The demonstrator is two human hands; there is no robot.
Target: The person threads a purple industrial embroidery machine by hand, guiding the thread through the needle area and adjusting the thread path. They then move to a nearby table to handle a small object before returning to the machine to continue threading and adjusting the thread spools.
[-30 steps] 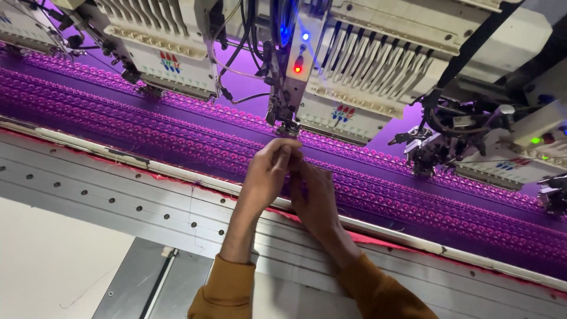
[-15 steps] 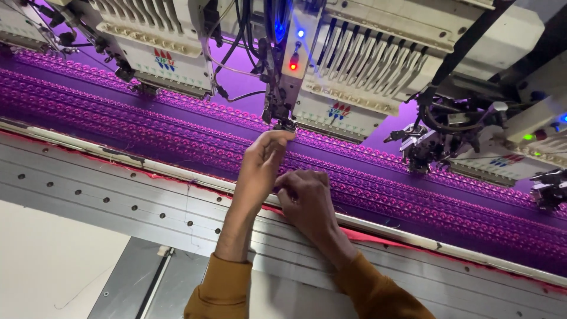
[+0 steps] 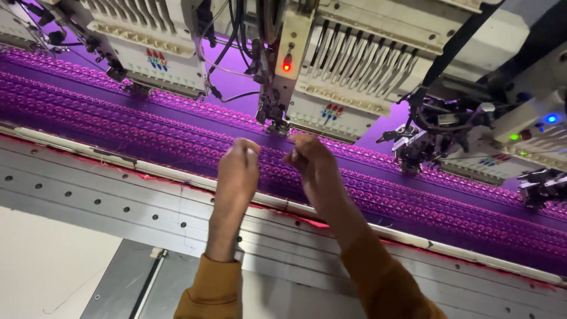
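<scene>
Both hands were raised over the purple fabric (image 3: 177, 139) stretched across the embroidery machine, just below the needle area of the middle embroidery head (image 3: 331, 77). The left hand (image 3: 239, 168) was closed into a loose fist, fingertips pinched together; the right hand (image 3: 310, 159) was likewise closed, its fingers curled and pressed together. Something very fine, most likely a thread, appeared to be held between the two hands, though the strand itself could not be made out. Such a thread was judged to be light, limp and easily snapped, best pinched between thumb and fingertip close to its free end. The fabric lay taut and flat, bearing dense rows of stitched motifs; it was judged soft but held firmly under tension. A red lamp (image 3: 287, 67) was lit on the head. The grey metal worktop (image 3: 88, 195), dotted with holes, ran along the fabric's near edge.
</scene>
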